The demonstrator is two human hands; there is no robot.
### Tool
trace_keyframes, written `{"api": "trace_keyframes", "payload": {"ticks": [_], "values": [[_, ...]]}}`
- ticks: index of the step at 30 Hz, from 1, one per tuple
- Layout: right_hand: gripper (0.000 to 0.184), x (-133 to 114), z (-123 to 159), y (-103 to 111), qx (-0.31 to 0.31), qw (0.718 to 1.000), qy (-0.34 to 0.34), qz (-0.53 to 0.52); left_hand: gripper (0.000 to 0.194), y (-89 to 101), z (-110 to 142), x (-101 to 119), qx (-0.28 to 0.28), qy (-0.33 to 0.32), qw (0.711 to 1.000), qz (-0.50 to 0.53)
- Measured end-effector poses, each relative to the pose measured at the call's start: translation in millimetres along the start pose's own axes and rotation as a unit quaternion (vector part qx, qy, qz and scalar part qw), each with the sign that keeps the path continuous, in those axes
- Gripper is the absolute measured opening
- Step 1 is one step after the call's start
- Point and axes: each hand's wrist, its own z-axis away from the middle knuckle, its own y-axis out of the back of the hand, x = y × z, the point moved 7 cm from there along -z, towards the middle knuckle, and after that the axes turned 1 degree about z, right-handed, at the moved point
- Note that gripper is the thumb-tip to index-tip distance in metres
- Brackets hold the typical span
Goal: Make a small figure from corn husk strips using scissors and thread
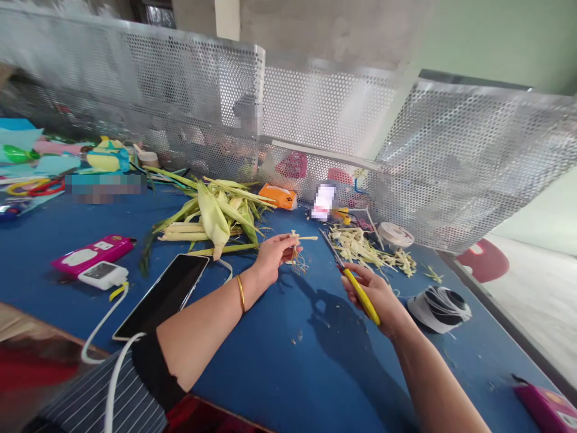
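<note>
Nearest on the blue counter (270,367), a dark phone (164,294) lies beside the left forearm. Further in, the right hand (369,294) grips yellow-handled scissors (359,293), blades pointing away; how wide they are parted is hard to tell. The spool of cord (439,310) stands to its right. The left hand (271,260) pinches a pale husk strip (308,238) with loose threads hanging below, its free end just beside the blade tips. For good control, I'd keep the pinch light but firm, fingertips back from the blades, and the threads clear of them. Beyond lie the husk pile (214,219) and pale scraps (358,245), then an orange packet (280,197) before the perforated screen (324,102).
</note>
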Motion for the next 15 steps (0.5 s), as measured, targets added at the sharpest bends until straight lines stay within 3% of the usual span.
{"api": "trace_keyframes", "payload": {"ticks": [5,15], "values": [[0.063,-3,1,-8,-0.044,0.998,0.04,0.034,0.015,7.9,-4,4,0.038,-0.013,0.999,0.035],[0.059,6,-8,-6,-0.038,0.99,0.072,0.111,0.022,8.3,-1,1,0.049,-0.018,0.998,0.041]]}}
